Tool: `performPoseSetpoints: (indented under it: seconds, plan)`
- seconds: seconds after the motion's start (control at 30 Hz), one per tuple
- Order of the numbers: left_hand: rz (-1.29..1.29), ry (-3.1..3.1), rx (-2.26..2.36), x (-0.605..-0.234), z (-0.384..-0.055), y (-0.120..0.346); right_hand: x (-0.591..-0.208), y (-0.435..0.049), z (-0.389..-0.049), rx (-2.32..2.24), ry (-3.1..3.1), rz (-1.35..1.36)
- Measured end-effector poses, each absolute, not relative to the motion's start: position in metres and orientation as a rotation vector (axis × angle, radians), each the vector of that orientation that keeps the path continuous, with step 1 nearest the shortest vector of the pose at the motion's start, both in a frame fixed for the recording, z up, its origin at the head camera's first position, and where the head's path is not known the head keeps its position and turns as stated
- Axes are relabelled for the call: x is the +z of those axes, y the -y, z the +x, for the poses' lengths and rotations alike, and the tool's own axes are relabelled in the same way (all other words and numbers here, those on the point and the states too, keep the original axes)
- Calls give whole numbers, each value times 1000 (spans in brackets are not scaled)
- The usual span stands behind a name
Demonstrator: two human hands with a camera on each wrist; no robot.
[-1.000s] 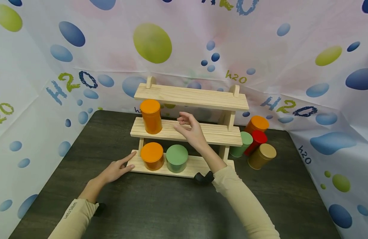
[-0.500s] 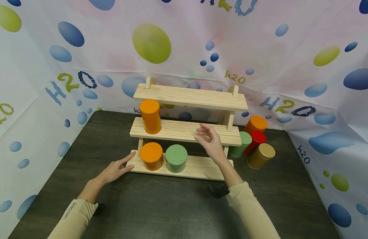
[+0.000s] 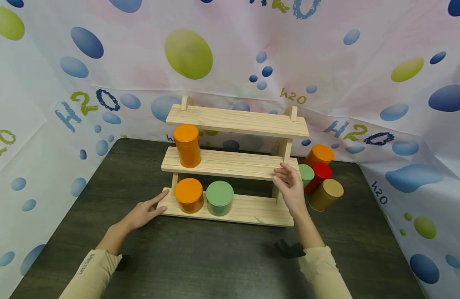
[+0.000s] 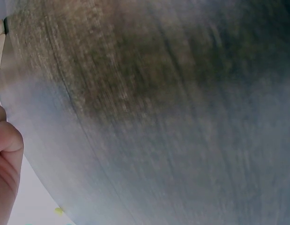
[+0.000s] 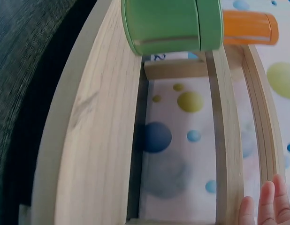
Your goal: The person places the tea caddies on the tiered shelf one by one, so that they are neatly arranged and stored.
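My left hand (image 3: 142, 214) rests its fingers on the left end of the bottom board of a three-tier wooden shelf (image 3: 230, 164). In front of the shelf's right end is my right hand (image 3: 292, 189), its fingers loosely bent and nothing in them; whether it touches the wood I cannot tell. A squat orange tin (image 3: 189, 195) and a squat green tin (image 3: 220, 198) stand side by side on the bottom board. One tall orange tin (image 3: 187, 145) is upright at the left of the middle board. The right wrist view shows the green tin (image 5: 173, 26) close up.
Right of the shelf stand a green tin (image 3: 306, 173), partly hidden by my right hand, a red tin (image 3: 319, 176), a gold tin (image 3: 326, 195) and an orange tin (image 3: 319, 154). Behind the dark table (image 3: 200, 261) hangs a patterned curtain (image 3: 230, 54).
My right hand has moved right and down, from the middle board's centre to the shelf's right end. The left hand has stayed in place, and the tins stand where they were.
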State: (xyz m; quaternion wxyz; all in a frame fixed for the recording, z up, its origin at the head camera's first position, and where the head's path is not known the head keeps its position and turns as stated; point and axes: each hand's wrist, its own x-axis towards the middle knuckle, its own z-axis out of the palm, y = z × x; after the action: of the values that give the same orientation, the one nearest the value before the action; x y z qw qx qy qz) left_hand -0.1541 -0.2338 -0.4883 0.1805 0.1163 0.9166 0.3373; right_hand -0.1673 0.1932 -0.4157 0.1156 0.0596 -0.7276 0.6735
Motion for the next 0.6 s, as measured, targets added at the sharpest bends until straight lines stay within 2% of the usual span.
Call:
performPoseSetpoints:
  seconds: [0.6]
  plan:
    - [318,-2588,948,-485,-152,233,-443,-249,-142,1769,2021,-112]
